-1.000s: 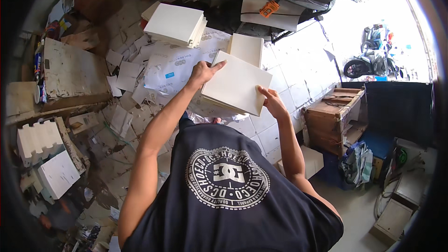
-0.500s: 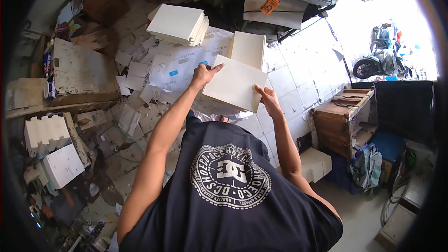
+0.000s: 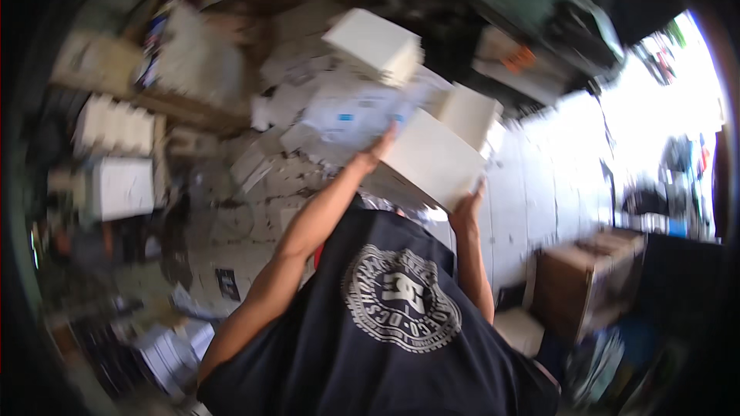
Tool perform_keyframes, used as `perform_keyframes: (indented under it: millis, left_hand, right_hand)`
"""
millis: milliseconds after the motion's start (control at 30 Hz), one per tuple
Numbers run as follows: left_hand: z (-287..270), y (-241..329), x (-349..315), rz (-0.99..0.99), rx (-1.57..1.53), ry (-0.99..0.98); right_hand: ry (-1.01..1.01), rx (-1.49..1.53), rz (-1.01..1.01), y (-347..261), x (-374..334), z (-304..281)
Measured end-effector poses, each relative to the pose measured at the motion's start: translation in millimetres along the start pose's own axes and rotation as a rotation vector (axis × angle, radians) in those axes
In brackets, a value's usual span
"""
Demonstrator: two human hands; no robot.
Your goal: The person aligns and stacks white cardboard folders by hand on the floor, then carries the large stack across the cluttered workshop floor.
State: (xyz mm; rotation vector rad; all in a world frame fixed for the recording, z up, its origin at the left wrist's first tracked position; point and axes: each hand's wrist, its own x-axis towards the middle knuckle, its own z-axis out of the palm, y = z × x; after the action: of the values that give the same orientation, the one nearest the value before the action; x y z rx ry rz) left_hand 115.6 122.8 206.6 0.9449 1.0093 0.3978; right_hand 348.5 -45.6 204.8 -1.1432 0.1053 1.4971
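A thick stack of cream sheets or boards (image 3: 433, 158) lies level between my hands. My left hand (image 3: 378, 148) is closed on its left edge, and my right hand (image 3: 467, 210) grips the near right corner. Motion blurs the fingers, and the undersides of both hands are hidden. Just beyond, partly covered by the held stack, is a second cream stack (image 3: 468, 114). Farther off and to the left stands another cream stack (image 3: 372, 37) on white printed wrapping paper (image 3: 347, 117) with blue marks.
Loose white scraps (image 3: 258, 166) litter the tiled floor at left. White stacks (image 3: 123, 189) stand at far left, with a blurred co-worker (image 3: 89, 250) near them. A brown wooden cabinet (image 3: 590, 277) is at right. Dark machinery with an orange control (image 3: 520, 58) stands at the back.
My view has swung, so the surroundings appear rotated and shifted, with blur. Both hands still hold the cream stack, which now appears more tilted in the picture, with its near side showing.
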Motion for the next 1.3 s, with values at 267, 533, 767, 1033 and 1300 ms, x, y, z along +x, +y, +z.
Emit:
perform_keyframes:
  millis: [267, 533, 767, 1033, 1300]
  left_hand:
    - [10, 37, -44, 0.008, 0.122, 0.014]
    - [-24, 3, -58, -0.206, -2.545, -0.112]
    - [-126, -19, -102, 0.12, -0.012, 0.203]
    - [-412, -54, -259, 0.087, -0.435, 0.72]
    - [-523, -61, -321, -0.005, -0.569, 0.89]
  right_hand:
    - [-0.184, -0.025, 0.056, -11, -28, 11]
    - [-0.113, -0.418, -0.151, -11, -10, -15]
    - [-0.159, -2.375, -1.304, 48, -26, -35]
    - [0.028, -1.703, 0.036, 202, -20, 66]
    - [0.016, -1.8, 0.378, 291, -16, 116]
